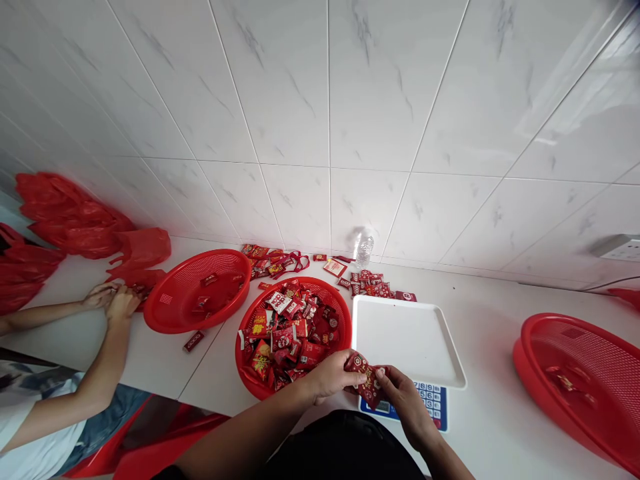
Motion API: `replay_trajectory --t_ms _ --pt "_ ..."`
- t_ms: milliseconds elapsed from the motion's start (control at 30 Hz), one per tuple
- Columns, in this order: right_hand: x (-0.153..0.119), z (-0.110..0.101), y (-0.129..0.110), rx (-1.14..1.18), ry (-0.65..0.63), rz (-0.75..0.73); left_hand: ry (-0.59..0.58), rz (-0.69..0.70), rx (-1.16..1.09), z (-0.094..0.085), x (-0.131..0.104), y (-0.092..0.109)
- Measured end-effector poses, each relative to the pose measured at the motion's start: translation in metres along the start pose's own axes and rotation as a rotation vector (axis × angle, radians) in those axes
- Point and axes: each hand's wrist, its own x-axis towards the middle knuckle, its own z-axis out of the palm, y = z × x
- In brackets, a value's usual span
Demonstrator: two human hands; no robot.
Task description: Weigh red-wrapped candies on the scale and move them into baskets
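A small dark red patterned packet is held between my two hands, over the front left corner of a scale. My left hand pinches its left side with thumb and fingers. At its right edge, my right hand grips it too. Behind the packet is the scale's white tray, and part of its blue keypad shows below the tray. Left of my hands stands a red basket heaped with red wrapped sweets and packets.
A co-worker's hands handle red plastic at the left, beside another red basket. Red bags pile up at far left. Loose packets and a clear bottle lie near the wall. One more red basket stands right.
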Motion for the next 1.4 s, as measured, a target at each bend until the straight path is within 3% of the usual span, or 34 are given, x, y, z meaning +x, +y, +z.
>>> replay_trajectory --t_ms 200,867,1400 --pt "0.0019 -0.0012 0.0009 -0.001 0.007 -0.014 -0.019 -0.110 -0.069 0.0003 -0.0013 -0.0018" --pt "-0.0028 -0.0018 -0.0053 0.065 -0.057 0.067 0.012 -0.121 -0.108 -0.0018 0.0002 -0.0059" --pt "0.0009 -0.0042 -0.0006 -0.019 -0.032 0.060 0.020 -0.121 -0.142 -0.0013 -0.0014 -0.0063"
